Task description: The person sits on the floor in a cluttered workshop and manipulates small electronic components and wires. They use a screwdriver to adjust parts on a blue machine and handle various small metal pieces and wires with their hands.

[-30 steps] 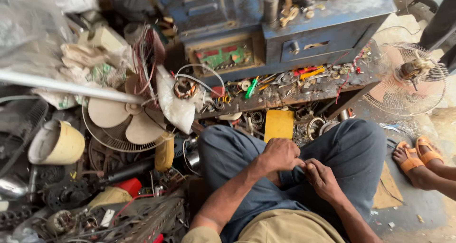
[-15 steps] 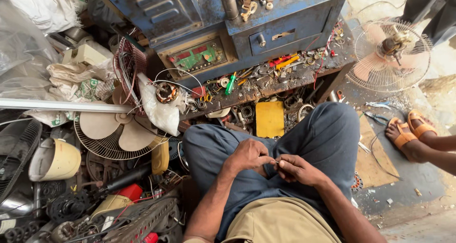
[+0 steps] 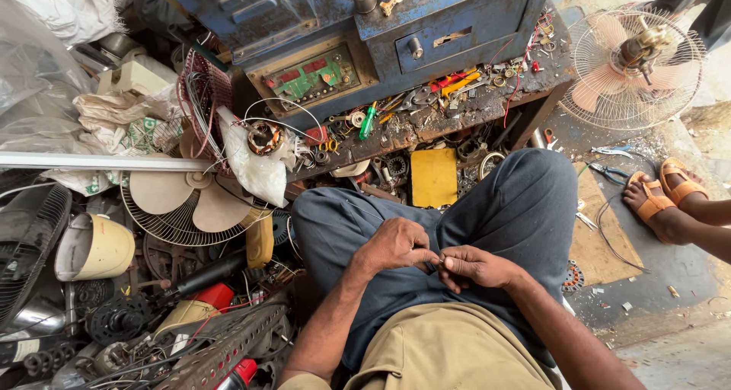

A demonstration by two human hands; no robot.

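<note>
I sit with blue-trousered knees apart and both hands together over my lap. My left hand [image 3: 396,245] and my right hand [image 3: 472,266] meet fingertip to fingertip, pinching a small thin dark object [image 3: 438,261], too tiny to identify. A low cluttered wooden workbench [image 3: 487,108] stands just in front of my knees, with a blue metal cabinet [image 3: 426,17] on top of it.
A fan with cream blades [image 3: 183,199] and scrap motor parts lie at the left. A yellow flat piece [image 3: 434,177] sits under the bench. A caged fan [image 3: 632,62] stands at right. Another person's feet in orange sandals [image 3: 662,196] rest on the floor nearby, pliers [image 3: 609,173] beside them.
The view has shifted, so my hands sit a little lower and more to the right in frame. They stay together on the small object, fingers working slightly.
</note>
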